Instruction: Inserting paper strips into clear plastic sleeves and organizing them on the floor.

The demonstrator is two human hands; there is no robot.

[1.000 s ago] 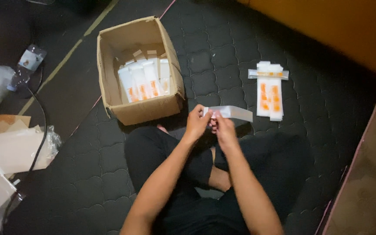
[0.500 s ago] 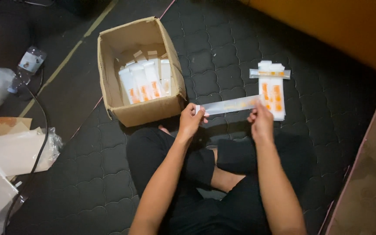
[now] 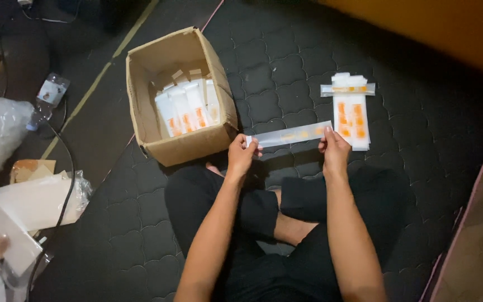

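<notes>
Hands stretch a clear plastic strip (image 3: 290, 135) flat above your lap: your left hand (image 3: 241, 156) pinches one end, your right hand (image 3: 335, 150) the other. Banding looks underway; next calls for centring it over the white-and-orange packet stack (image 3: 352, 112), beside the cardboard box (image 3: 180, 95).

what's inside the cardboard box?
The cardboard box holds white flat packets with orange marks, standing upright against the far-right side. The near-left part shows bare cardboard floor. Whatever lies under or behind the packets is covered.

1 head cam, steep downward, close
</notes>
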